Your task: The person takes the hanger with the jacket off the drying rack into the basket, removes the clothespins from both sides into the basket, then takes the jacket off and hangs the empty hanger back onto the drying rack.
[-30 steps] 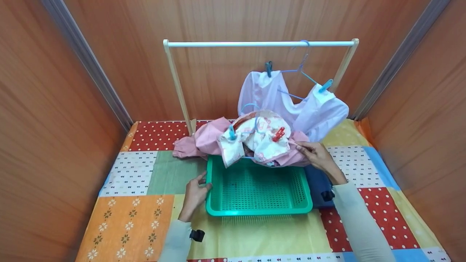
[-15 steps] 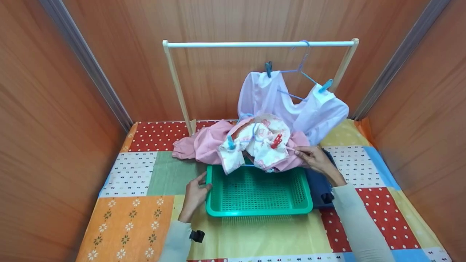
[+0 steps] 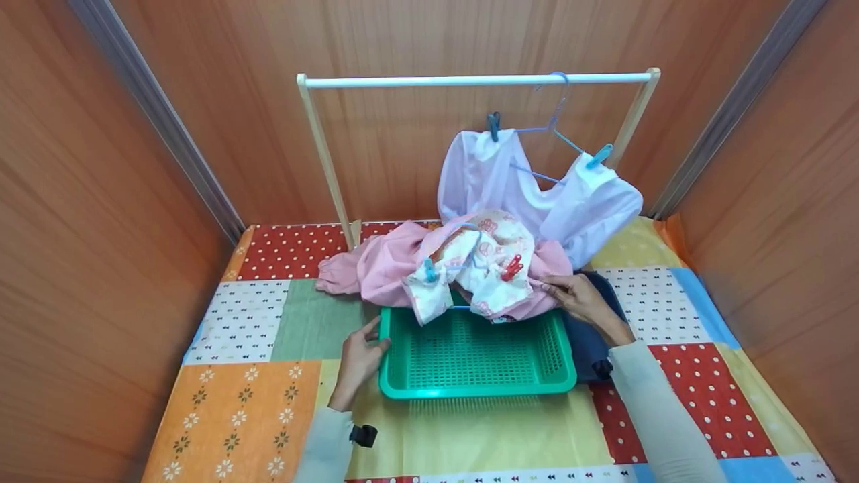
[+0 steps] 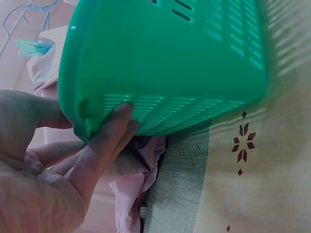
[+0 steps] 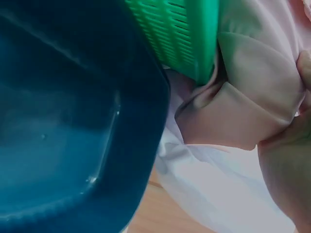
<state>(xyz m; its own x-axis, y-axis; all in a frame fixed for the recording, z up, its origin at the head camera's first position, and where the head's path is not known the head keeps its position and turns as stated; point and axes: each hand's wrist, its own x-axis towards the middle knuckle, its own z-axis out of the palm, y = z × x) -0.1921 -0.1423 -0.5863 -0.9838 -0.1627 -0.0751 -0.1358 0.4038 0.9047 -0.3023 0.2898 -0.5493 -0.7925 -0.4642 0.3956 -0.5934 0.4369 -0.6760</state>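
Head camera high, facing forward-down, wrist cameras close, all sharing green basket (image 3: 478, 359)

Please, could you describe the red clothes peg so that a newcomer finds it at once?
Start at the rack with the white bar; below it, at the far edge of the green basket, lies the bunched pink garment. On its white printed cloth, the red peg is nearer the right hand, and the blue peg there is farther from it.

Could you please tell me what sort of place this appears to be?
Probably an indoor laundry-drying spot, perhaps staged: a pale lavender garment hangs from a white rail, a turquoise clothes peg grips it, and a green basket is in front.
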